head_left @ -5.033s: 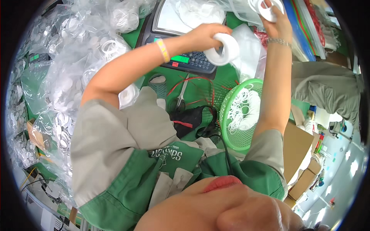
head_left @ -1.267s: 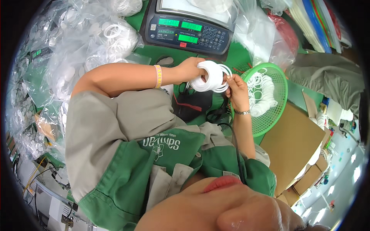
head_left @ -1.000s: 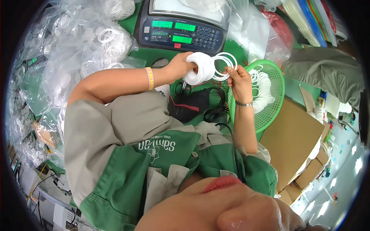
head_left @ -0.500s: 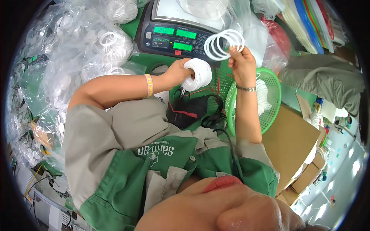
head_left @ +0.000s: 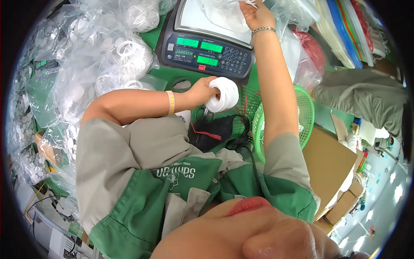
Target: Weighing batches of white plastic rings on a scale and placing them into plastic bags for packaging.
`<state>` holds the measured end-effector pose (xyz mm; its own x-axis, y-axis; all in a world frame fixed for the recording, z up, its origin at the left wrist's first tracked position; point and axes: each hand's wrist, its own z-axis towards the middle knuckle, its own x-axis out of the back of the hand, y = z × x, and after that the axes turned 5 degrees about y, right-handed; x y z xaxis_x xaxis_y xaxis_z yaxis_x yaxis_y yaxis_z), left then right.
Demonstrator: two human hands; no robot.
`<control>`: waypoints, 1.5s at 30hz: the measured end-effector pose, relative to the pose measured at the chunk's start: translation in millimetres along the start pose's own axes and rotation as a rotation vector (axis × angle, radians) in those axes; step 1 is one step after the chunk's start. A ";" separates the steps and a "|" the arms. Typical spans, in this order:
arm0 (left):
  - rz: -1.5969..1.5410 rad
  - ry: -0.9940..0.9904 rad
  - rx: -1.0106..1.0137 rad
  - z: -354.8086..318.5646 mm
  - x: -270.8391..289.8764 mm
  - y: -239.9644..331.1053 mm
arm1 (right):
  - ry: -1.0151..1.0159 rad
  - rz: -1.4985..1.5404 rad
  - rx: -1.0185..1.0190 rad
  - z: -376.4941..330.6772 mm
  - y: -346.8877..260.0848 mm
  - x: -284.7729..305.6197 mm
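Observation:
My left hand [head_left: 203,91] is closed round a thick stack of white rings [head_left: 224,94], its fingers hooked through the hole. My right hand [head_left: 258,16] is stretched out over the scale's pan at the top edge. Its fingers pinch a few thin white rings [head_left: 251,3], mostly cut off by the frame. Next to these fingers, a clear plastic bag [head_left: 224,15] with white contents lies on the pan. The counting scale [head_left: 207,54] is dark, with green lit displays and a keypad.
Clear bags of white rings and discs [head_left: 129,56] pile up on the left. A green basket [head_left: 307,112] stands beneath my right forearm, next to a cardboard box [head_left: 330,159]. Scissors [head_left: 202,111] and a black pouch [head_left: 215,131] lie below the ring stack. Coloured sheets [head_left: 338,30] stand at the far right.
My right hand has moved up and away from beside the ring stack to the bag on the scale, carrying several white rings. My left hand still holds its stack, almost in place.

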<state>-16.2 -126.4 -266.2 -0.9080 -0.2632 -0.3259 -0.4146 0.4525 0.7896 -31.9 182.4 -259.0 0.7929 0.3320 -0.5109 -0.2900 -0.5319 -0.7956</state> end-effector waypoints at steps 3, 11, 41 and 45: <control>-0.009 -0.019 0.006 4.3 -1.7 -1.6 | -0.079 0.190 -0.024 -4.3 0.5 21.4; 0.106 0.027 -0.027 -3.5 1.4 1.9 | -0.011 -0.710 0.187 -233.3 16.5 8.4; 1.458 0.624 -0.216 6.2 55.5 212.8 | 0.484 -0.535 0.078 -422.7 -47.0 159.6; 1.261 0.584 -0.431 37.5 47.8 205.2 | 0.494 -0.527 0.088 -433.2 -43.5 159.8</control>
<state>-146.9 -14.2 -139.3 -0.4514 -0.2419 0.8589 0.7693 0.3822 0.5120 339.6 -79.0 -165.0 0.9825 0.1255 0.1373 0.1716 -0.3264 -0.9295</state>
